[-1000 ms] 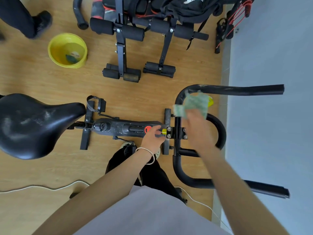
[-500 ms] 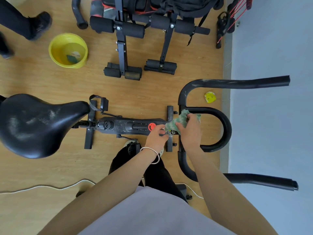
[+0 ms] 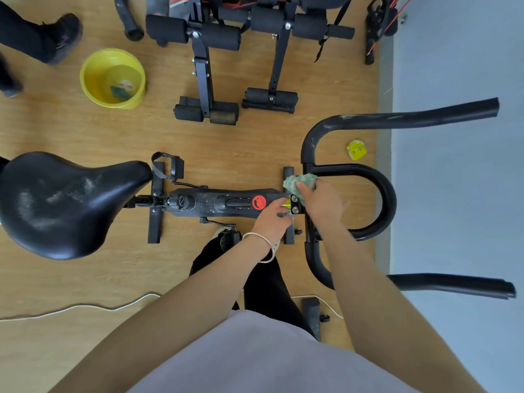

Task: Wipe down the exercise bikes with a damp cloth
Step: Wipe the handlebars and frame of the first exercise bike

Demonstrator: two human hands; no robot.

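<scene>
I look straight down on a black exercise bike (image 3: 221, 204) with a dusty saddle (image 3: 62, 202) at the left and looped handlebars (image 3: 377, 191) at the right. My right hand (image 3: 320, 205) holds a crumpled green cloth (image 3: 299, 184) against the handlebar clamp, where the bars meet the frame. My left hand (image 3: 273, 219), with a bangle on its wrist, grips the front end of the frame next to a red sticker (image 3: 259, 202); its fingertips are curled at the clamp bolts.
A yellow bucket (image 3: 88, 80) with water and a green cloth stands on the wooden floor at the upper left. Black workout benches (image 3: 207, 66) stand behind the bike. Another person's shoes (image 3: 63, 38) are at top left. A white cable (image 3: 85, 307) runs along the floor.
My right hand brought the cloth down from the upper handlebar bend to the clamp, then shifted it slightly up along the clamp. The left hand stayed on the frame.
</scene>
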